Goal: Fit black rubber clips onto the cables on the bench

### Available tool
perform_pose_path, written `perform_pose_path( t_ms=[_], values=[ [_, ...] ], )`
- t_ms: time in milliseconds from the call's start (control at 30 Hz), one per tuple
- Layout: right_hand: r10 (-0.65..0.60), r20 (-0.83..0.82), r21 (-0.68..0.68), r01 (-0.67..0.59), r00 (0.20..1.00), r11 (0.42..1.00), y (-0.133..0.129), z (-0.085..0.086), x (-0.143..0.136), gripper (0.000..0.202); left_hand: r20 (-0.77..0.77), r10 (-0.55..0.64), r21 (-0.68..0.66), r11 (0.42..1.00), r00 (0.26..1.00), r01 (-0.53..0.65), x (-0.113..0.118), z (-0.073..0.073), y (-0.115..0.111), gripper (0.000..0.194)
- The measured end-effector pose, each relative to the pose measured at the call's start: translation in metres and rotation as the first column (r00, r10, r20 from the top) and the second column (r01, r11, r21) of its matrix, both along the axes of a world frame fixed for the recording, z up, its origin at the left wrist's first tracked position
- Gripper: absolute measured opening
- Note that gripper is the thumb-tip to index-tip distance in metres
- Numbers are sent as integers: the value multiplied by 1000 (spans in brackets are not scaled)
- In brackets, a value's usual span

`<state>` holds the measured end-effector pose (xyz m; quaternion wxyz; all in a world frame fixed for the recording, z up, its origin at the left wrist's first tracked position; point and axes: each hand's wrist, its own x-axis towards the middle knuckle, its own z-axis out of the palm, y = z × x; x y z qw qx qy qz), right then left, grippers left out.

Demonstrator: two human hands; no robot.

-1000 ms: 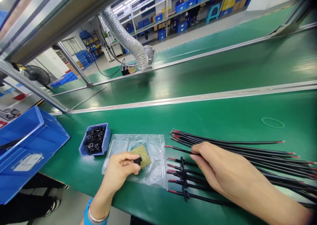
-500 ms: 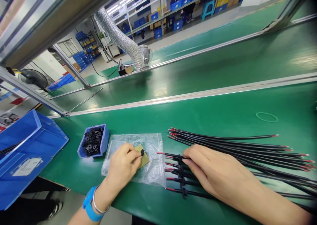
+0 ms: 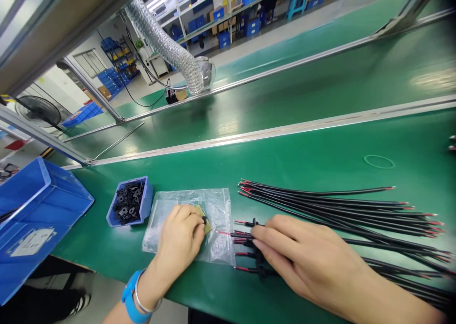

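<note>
My left hand is closed in a pinch on a small black plastic part, over a yellowish pad. That pad lies on a clear plastic bag. My right hand has thumb and forefinger pinched on a black cable, whose red wire end sticks out to the left past the others. Around it lie several more cables with red ends, carrying black plastic fittings in a row. The palm hides part of these cables.
A blue bin of black plastic parts stands left of the bag, and a large blue crate beyond it. More black cables lie behind my right hand. A green rubber band is at the right. A metal rail crosses behind.
My right hand has moved slightly left and down along the row of cables. The left hand stays over the pad with the black part. The whole view has shifted slightly.
</note>
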<state>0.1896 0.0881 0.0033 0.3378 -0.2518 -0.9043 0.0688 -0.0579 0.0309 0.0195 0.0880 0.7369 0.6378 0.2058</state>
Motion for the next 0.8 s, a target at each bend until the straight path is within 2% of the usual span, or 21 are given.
perform_pose_path(
  t_ms=[33,67,133,167,200,233,267,333,400,500,600,667,733,800],
  values=[
    [8,-11,1,-8,1000,1000,-2,0,-1,23,211,77,-38,997,974,-71,3,-2,-5,15],
    [17,-21,0,-17,1000,1000,-4,0,-1,22,425,167,-103,985,889,-136,8,-4,-11,14],
    [33,-43,2,-33,999,999,-7,0,-2,20,734,324,-257,946,597,-197,18,-9,-22,19],
    [41,-52,6,-41,998,999,-8,-1,-2,19,811,371,-316,928,451,-196,23,-11,-27,21],
    [46,-61,11,-46,997,999,-9,-1,-2,18,853,397,-353,917,337,-186,28,-13,-30,24],
    [49,-69,17,-48,996,999,-9,-1,-2,18,874,410,-374,910,261,-177,33,-15,-33,26],
    [51,-72,22,-49,996,999,-9,-1,-1,18,883,417,-386,906,215,-174,36,-16,-35,27],
    [48,-72,37,-45,996,998,-9,0,-1,18,889,419,-390,904,183,-174,41,-17,-36,28],
    [44,-66,49,-41,997,998,-10,2,0,19,897,400,-372,913,187,-168,42,-18,-37,28],
    [51,-66,51,-48,997,998,-13,7,0,21,926,341,-330,940,164,-90,41,-18,-38,26],
    [75,-75,57,-71,994,996,-17,13,-1,23,946,317,-317,948,69,-10,46,-20,-38,42],
    [90,-72,80,-84,993,993,-19,16,-2,26,946,323,-323,946,6,-1,51,-22,-36,51],
    [91,-60,97,-85,994,992,-20,18,-3,30,956,293,-294,956,-20,-14,57,-25,-33,42],
    [88,-40,96,-84,995,992,-21,19,-4,36,971,240,-239,971,8,-25,61,-26,-31,29]
  ],
)
